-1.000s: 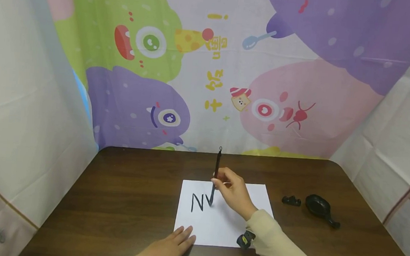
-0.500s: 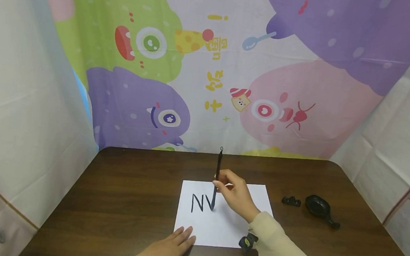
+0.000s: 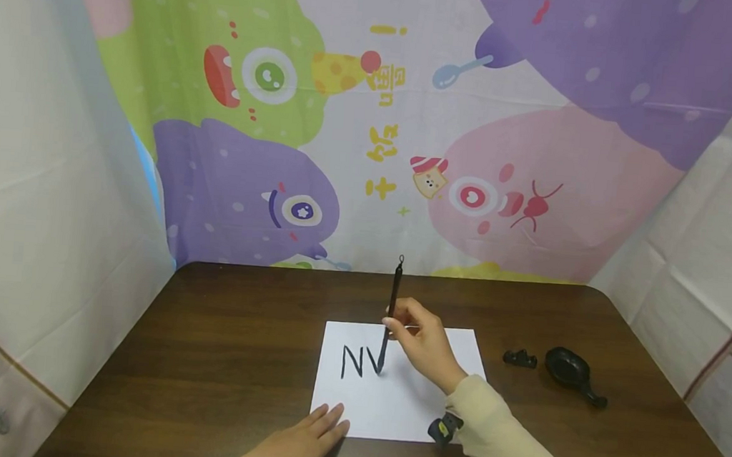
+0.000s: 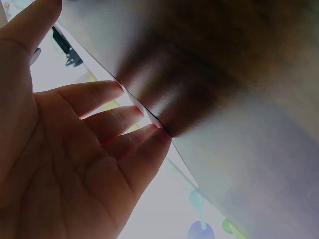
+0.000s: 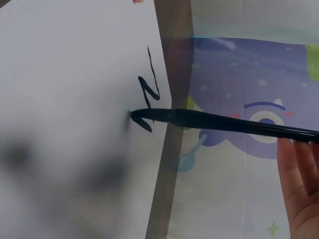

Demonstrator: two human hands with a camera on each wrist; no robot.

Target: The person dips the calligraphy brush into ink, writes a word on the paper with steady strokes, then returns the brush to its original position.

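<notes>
My right hand (image 3: 422, 339) pinches a black writing brush (image 3: 392, 302) upright, its looped end at the top. In the right wrist view the dark tip of the brush (image 5: 154, 115) meets the white paper (image 5: 65, 64) at the foot of a slanting stroke. Black ink strokes (image 3: 360, 362) on the sheet read as an N and a V-like shape beside it. My left hand (image 3: 300, 442) lies flat with straight fingers on the lower left corner of the paper (image 3: 384, 413). In the left wrist view those fingertips (image 4: 112, 88) touch at the sheet's edge.
To the right of the paper on the brown table (image 3: 214, 360) are a small black brush rest (image 3: 520, 358) and a black ladle-shaped dish (image 3: 568, 368). A cartoon-printed curtain (image 3: 365, 243) hangs behind the table. White cloth (image 3: 58, 125) hangs at both sides.
The brush moved down and slightly right, lengthening the second letter's stroke; in the last half second its top tipped slightly right. The left hand has stayed in place.
</notes>
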